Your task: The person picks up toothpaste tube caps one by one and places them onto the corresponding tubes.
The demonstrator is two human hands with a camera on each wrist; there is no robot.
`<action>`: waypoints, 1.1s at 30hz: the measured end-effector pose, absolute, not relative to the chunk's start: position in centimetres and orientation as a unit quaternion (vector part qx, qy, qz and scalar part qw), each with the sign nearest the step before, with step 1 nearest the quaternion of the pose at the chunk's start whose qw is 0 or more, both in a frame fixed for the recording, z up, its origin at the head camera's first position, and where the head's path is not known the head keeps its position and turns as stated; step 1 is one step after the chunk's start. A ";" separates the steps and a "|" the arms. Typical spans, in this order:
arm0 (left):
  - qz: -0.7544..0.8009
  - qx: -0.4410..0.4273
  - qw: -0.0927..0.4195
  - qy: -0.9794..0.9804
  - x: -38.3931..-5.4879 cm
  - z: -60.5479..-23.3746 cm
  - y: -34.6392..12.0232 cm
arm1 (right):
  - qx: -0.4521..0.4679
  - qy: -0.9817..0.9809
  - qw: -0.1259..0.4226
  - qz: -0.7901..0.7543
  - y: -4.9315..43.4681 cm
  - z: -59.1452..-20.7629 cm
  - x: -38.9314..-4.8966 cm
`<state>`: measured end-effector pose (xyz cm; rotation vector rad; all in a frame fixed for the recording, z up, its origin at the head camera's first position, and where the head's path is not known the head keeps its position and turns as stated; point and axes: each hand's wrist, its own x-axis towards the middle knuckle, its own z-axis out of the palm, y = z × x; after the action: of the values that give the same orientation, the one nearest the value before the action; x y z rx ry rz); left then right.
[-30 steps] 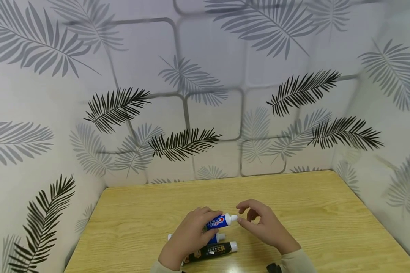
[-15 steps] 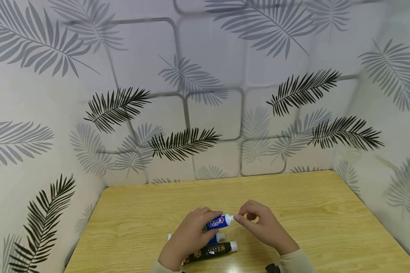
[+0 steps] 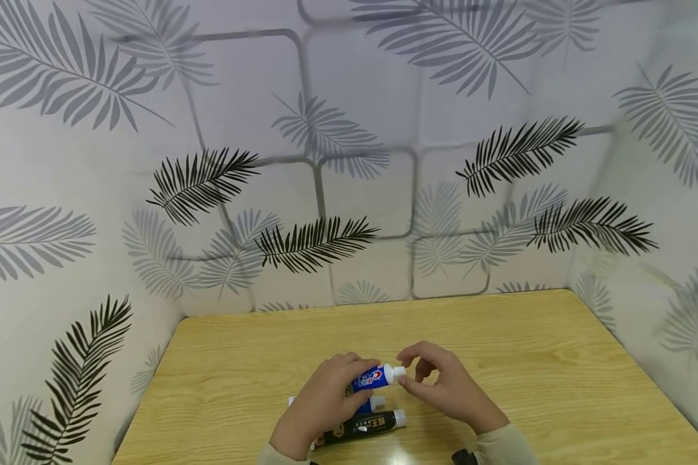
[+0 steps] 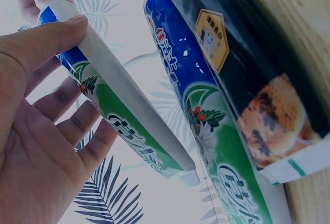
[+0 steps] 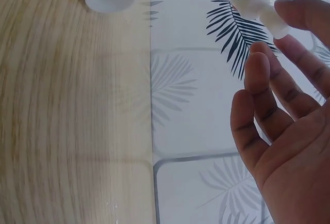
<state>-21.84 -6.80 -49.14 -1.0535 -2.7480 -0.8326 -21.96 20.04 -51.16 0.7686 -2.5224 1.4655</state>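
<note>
My left hand [image 3: 320, 397] holds a blue, green and white toothpaste tube [image 4: 113, 100] between thumb and fingers, raised over the table, its white cap [image 3: 399, 371] facing right. My right hand [image 3: 448, 387] is at that cap; in the right wrist view its thumb and index fingertip meet the cap from both sides, the other fingers loosely bent. Under the left hand lie a second blue and green toothpaste tube [image 4: 201, 110] and a black toothpaste tube [image 3: 366, 426] with a white cap, side by side. The left hand hides part of both in the head view.
The tubes lie on a light wood-grain table [image 3: 238, 361] near its front. A wall [image 3: 360, 194] with leaf-patterned covering stands behind and at both sides. A black strap [image 3: 464, 456] shows by the right sleeve.
The right fingertips closed on the cap half a second ago and now sit around it with the index finger a little higher. The left hand and its tube have hardly moved.
</note>
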 end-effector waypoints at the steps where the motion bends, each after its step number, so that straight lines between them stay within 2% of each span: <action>1: -0.272 -0.345 0.042 -0.897 -21.8 -49.1 -6.8 | 0.255 -0.835 0.062 0.485 20.0 -51.1 -22.0; 11: -0.274 -0.343 0.037 -0.898 -21.7 -49.0 -6.7 | 0.236 -0.842 0.049 0.482 20.0 -51.0 -21.9; 26: -0.276 -0.341 0.033 -0.898 -21.4 -48.6 -6.5 | 0.247 -0.842 0.077 0.474 20.2 -51.0 -21.9; 33: -0.276 -0.340 0.035 -0.898 -21.5 -48.6 -6.6 | 0.243 -0.835 0.071 0.489 19.9 -51.2 -22.1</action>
<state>-21.48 -6.59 -48.64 -1.0435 -2.7612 -0.8491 -22.14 19.95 -51.17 0.7311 -2.5104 1.4705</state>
